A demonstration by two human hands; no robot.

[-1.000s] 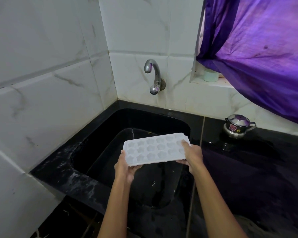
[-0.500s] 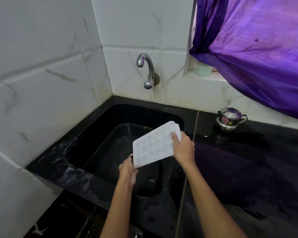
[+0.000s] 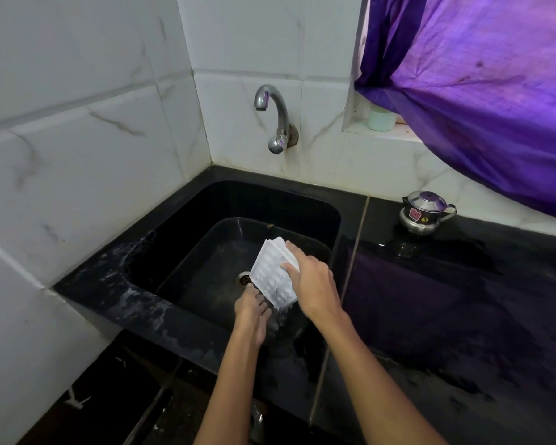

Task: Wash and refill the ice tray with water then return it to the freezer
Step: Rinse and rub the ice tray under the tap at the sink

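Note:
A white plastic ice tray (image 3: 270,276) hangs tipped steeply over the black sink (image 3: 174,239), its bumpy underside facing me and its lower end near the drain (image 3: 244,279). Water drips from that lower end. My right hand (image 3: 312,289) grips the tray's upper right edge. My left hand (image 3: 251,311) holds its lower end from below. A chrome tap (image 3: 275,118) juts from the back wall above the sink; no water runs from it.
White marble tiles close the left and back. Black counter (image 3: 446,300), wet in patches, stretches to the right, with a small lidded steel pot (image 3: 422,213) at its back. A purple curtain (image 3: 479,91) hangs top right above a ledge holding a pale green cup (image 3: 381,118).
The tray went from level and face-up to tilted, then turned over steeply and lowered into the sink. Both hands dropped with it, and water now spills from it.

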